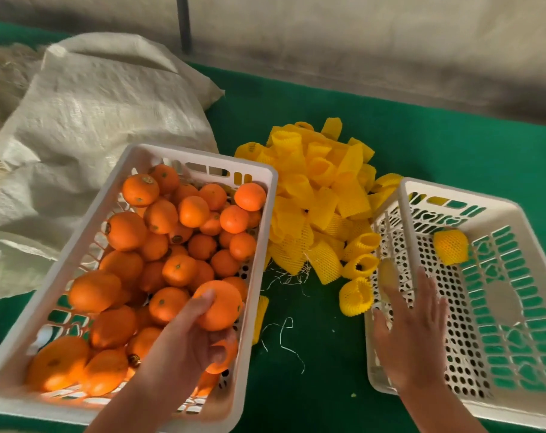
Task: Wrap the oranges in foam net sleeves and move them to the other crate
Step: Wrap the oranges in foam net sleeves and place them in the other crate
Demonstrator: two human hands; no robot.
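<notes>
Grasping a round orange fruit (218, 304) from above, the left hand (193, 339) curls its grip round it over the near end of the white slotted plastic crate (259, 245) full of loose oranges (171, 232); behind that crate lies a pale woven sack (93, 101); on the green counter (421, 145) between the crates sits a heap of yellow foam net sleeves (315, 195); the right hand (412, 335) hovers with fingers spread, its grip released, over the left wall of the second white perforated crate (515, 414), where one sleeved orange (450, 246) rests at the far end.
</notes>
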